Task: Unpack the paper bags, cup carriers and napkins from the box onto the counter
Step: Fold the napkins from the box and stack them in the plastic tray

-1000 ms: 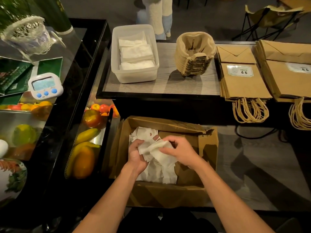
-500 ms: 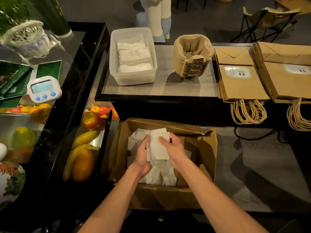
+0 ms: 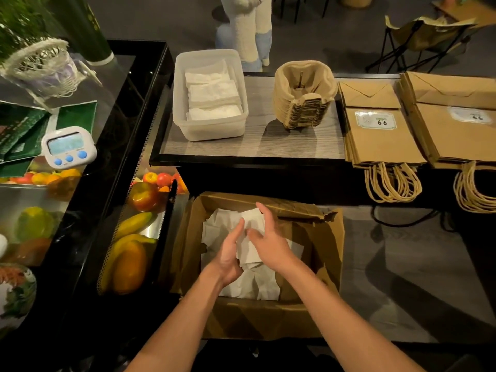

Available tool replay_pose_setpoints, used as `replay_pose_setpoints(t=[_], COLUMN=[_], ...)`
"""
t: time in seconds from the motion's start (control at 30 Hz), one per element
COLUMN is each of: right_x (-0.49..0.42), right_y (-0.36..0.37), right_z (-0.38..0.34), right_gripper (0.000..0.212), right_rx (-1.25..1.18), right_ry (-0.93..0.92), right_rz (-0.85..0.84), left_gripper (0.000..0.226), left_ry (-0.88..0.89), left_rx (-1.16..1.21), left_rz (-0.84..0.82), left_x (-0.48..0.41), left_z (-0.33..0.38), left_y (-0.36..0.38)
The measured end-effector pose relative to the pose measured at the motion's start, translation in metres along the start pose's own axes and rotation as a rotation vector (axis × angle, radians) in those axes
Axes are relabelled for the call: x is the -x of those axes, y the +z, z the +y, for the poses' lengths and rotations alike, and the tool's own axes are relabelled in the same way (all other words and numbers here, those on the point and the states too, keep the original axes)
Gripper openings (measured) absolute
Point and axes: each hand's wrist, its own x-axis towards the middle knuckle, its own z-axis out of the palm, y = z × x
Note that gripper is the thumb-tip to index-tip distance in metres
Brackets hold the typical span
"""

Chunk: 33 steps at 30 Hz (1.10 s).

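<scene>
Both hands are flattened, fingers nearly straight: the left hand (image 3: 228, 253) and the right hand (image 3: 271, 242) press a napkin bundle (image 3: 251, 224) between them just above the open cardboard box (image 3: 331, 253), and we see neither hand curl round it. Below them, loose napkins (image 3: 255, 288) lie scattered on the box floor. We judge the step in hand to be squaring this bundle before carrying it to the plastic tub (image 3: 212, 130), which stands at the left end of the worktop (image 3: 268, 147) and already holds folded napkins. To do it well, we would align the sheet edges with even pressure from both palms, then take a firm pinch before lifting, since thin loose sheets are likely to slip or fan out. The bundle must rise clear of the box's far flap and the dark front edge of the worktop, then over the tub's rim. A bare strip of worktop lies in front of the tub. The cup carriers (image 3: 303, 103) stand stacked near the tub's right side, and the paper bags (image 3: 383, 135) lie flat beyond them, handles hanging over the edge. A fruit display (image 3: 131, 251) borders the box closely on the left, so the freer room for the arms lies to the right.
</scene>
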Motion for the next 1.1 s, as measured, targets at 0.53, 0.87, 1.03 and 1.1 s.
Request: replay_pose_setpoints(t=[0.53, 0.87, 1.03, 1.1], right_x=[-0.005, -0.008, -0.009, -0.008], right_y=[-0.042, -0.043, -0.044, -0.048], right_z=[-0.012, -0.014, -0.013, -0.016], right_gripper=[0.024, 0.022, 0.015, 0.014], right_rx=[0.009, 0.491, 0.342, 0.303], right_ry=[-0.111, -0.268, -0.174, -0.148], right_rz=[-0.05, -0.045, -0.139, -0.191], left_gripper=[0.069, 0.082, 0.077, 0.07], left_ry=[-0.121, -0.14, -0.142, -0.129], left_rx=[0.105, 0.036, 0.152, 0.168], left_rz=[-0.127, -0.155, -0.154, -0.182], left_x=[0.009, 0.004, 0.008, 0.012], left_z=[0.008, 0.003, 0.007, 0.011], left_y=[0.002, -0.002, -0.005, -0.005])
